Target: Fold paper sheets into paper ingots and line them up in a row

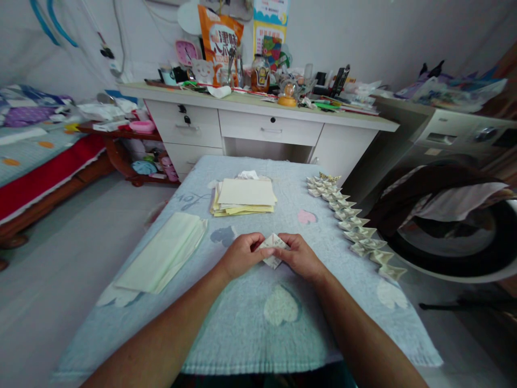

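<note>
Between my two hands is a small folded paper (273,262), printed with fine marks and turned like a diamond. My left hand (244,255) grips its left corner, thumb on top. On the right corner, my right hand (299,255) pinches it in the same way, and the two thumbs meet near its middle. The fingers beneath the paper are partly hidden. Beyond the hands lies a stack of cream and yellow paper sheets (247,192). A row of folded paper pieces with pointed tips (353,222) runs down the right side of the table.
A pale green folded stack of paper (161,253) lies on the left of the cloth-covered table (242,334). Behind stands a white desk (266,126) crowded with jars and packets. At right is a front-loading washing machine (440,132) with its door open; a bed (44,167) is at left.
</note>
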Demonstrator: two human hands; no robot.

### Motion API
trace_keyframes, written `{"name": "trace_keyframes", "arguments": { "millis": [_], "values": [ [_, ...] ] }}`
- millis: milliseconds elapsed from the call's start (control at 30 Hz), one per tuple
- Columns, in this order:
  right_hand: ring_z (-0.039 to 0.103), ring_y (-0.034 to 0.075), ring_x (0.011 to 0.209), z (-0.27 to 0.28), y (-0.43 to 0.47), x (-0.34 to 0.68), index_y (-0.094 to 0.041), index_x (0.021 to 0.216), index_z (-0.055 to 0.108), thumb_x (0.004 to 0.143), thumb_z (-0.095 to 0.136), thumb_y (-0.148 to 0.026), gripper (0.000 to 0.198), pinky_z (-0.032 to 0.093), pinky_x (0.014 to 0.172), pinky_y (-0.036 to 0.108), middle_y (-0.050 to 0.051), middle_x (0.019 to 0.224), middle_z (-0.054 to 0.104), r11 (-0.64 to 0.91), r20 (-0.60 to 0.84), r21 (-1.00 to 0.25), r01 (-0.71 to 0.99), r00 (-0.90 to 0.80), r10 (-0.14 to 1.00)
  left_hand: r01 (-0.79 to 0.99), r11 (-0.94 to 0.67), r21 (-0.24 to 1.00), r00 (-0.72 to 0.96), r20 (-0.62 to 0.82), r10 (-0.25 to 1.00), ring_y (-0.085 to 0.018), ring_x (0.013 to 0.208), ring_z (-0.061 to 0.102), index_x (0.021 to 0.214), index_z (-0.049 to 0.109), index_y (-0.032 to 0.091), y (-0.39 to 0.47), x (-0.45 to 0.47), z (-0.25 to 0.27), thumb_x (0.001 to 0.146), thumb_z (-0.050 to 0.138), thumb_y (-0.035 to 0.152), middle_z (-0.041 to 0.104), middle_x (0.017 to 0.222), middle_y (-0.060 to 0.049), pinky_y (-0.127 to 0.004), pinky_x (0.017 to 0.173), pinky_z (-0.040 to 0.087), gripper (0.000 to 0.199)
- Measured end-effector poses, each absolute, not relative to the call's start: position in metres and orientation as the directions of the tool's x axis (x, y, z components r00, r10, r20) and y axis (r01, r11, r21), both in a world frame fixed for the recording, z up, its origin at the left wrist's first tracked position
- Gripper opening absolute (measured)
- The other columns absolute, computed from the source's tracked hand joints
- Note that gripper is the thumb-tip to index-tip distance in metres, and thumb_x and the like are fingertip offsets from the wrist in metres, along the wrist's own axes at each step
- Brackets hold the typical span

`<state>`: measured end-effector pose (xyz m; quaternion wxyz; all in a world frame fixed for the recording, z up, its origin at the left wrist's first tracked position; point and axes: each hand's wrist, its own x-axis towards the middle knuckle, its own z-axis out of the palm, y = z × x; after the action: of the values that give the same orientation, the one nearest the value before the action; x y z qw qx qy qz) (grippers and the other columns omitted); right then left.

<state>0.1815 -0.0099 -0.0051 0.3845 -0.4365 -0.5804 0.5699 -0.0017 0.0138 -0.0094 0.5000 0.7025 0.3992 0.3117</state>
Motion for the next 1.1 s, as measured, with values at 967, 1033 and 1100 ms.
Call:
{"name": "trace_keyframes", "arguments": {
  "millis": [967, 1033, 1100],
  "values": [
    [0.05, 0.011, 0.059, -0.001, -0.01, 0.19, -0.011, 0.079, 0.066, 0.077, 0.066, -0.047, 0.036, 0.04, 0.059, 0.023, 0.0, 0.066, 0.06, -0.051, -0.08, -0.994, 0.093, -0.341, 0.937, 0.277, -0.217, 0.936, 0.494, 0.055, 0.868, -0.011, 0.068, 0.047, 0.08, 0.06, 0.014, 0.012, -0.014, 0.003, 0.075, 0.062, 0.029, 0.053, 0.072, 0.002, -0.02, 0.059, 0.035, 0.016],
    [0.047, 0.01, 0.059, 0.0, -0.011, 0.186, -0.012, 0.073, 0.064, 0.077, 0.066, -0.047, 0.036, 0.038, 0.058, 0.022, -0.001, 0.065, 0.057, 0.012, -0.043, -0.987, 0.158, -0.339, 0.94, 0.285, -0.234, 0.93, 0.49, 0.068, 0.869, -0.012, 0.07, 0.047, 0.086, 0.06, 0.015, 0.011, -0.009, 0.002, 0.072, 0.068, 0.034, 0.054, 0.076, 0.002, -0.02, 0.059, 0.036, 0.025],
    [0.046, 0.01, 0.06, 0.0, -0.012, 0.183, -0.012, 0.07, 0.062, 0.076, 0.067, -0.048, 0.036, 0.036, 0.057, 0.022, -0.001, 0.063, 0.054, 0.062, -0.013, -0.976, 0.211, -0.336, 0.942, 0.296, -0.191, 0.936, 0.495, 0.02, 0.868, -0.01, 0.06, 0.042, 0.078, 0.058, 0.015, 0.011, -0.005, -0.002, 0.073, 0.067, 0.041, 0.048, 0.065, 0.004, -0.02, 0.052, 0.031, 0.028]
  ]
}}
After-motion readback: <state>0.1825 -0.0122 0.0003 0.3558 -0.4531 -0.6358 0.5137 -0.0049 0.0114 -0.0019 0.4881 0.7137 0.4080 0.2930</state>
